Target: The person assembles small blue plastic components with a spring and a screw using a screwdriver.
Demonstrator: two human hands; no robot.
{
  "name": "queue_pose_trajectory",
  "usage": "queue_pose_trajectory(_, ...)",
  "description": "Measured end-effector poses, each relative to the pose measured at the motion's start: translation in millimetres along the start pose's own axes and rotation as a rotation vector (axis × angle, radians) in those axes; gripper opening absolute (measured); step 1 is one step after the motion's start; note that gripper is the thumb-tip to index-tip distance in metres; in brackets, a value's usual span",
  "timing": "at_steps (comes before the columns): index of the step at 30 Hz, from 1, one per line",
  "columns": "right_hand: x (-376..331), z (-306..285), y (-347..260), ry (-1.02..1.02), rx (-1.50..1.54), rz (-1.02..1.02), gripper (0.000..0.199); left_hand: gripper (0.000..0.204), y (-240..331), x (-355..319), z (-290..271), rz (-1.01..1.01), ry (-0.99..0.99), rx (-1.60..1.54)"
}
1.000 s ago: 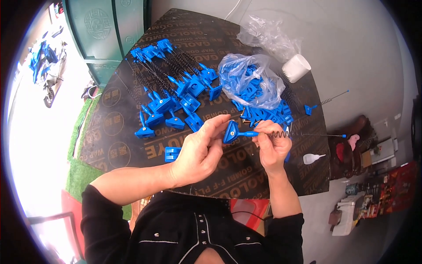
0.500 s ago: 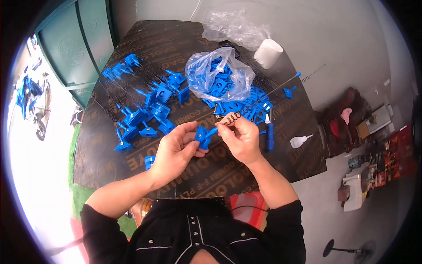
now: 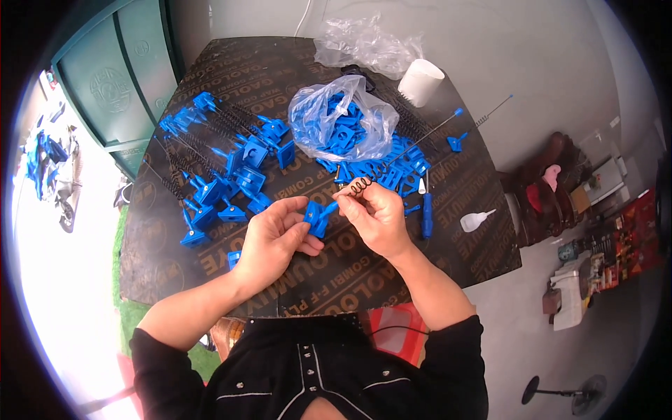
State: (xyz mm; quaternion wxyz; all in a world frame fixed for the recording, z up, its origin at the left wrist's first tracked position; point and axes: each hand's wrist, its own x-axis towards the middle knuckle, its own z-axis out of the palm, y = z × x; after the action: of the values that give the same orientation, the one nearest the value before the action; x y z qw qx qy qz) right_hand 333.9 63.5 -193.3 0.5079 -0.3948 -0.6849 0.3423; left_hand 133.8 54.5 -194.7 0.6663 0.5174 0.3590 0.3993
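Observation:
Between the thumb and fingers of my left hand [image 3: 273, 238] is a small blue plastic base [image 3: 317, 219] with a narrow stem pointing right. My right hand [image 3: 380, 222] pinches where that stem meets a dark coil spring [image 3: 360, 185]. From the spring a thin rod [image 3: 427, 135] slants up and away to the right, ending in a blue tip. My fingers hide the exact joint between stem and spring. Beyond my right hand lie loose flat blue plastic pieces [image 3: 406, 168], and a clear plastic bag [image 3: 381, 126] holds more of them.
Several blue bases with springs [image 3: 245, 178] cover the table's left side. A blue-handled screwdriver [image 3: 428, 217] and a small white squeeze bottle [image 3: 476, 221] lie to the right. At the back are a white cup [image 3: 421, 82] and a crumpled clear bag [image 3: 360, 45].
The rod's far tip has swung slightly to the left, and the spring has shifted a little with it. Both hands keep nearly the same hold. The whole view has moved slightly.

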Motion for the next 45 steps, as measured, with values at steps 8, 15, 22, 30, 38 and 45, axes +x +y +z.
queue_pose_trajectory(8, -0.6, -1.4, -6.4, -0.037, 0.055, 0.038, 0.012, 0.036, 2.1, 1.6, -1.5, -0.01, -0.012, -0.076)
queue_pose_trajectory(15, 0.4, -3.3, -3.5, -0.056, 0.083, 0.021, 0.012, 0.033, 0.5, 3.2, -2.1, -0.001, 0.007, -0.119)
queue_pose_trajectory(22, 1.7, -2.6, -9.9, -0.053, 0.004, 0.017, 0.015, 0.03, 0.9, 3.6, -3.7, -0.01, 0.016, -0.166)
queue_pose_trajectory(30, 5.2, -0.3, -7.7, -0.001, -0.002, -0.061, 0.014, 0.03, 4.6, 5.2, -3.2, -0.016, 0.036, -0.186)
queue_pose_trajectory(38, 6.1, 0.8, -9.0, 0.017, -0.057, -0.02, 0.013, 0.031, 6.7, 4.6, -6.6, -0.002, 0.025, -0.211)
queue_pose_trajectory(45, 4.3, 1.5, -6.2, 0.024, -0.019, 0.006, 0.012, 0.031, 7.4, 6.1, -11.0, -0.052, -0.005, -0.326)
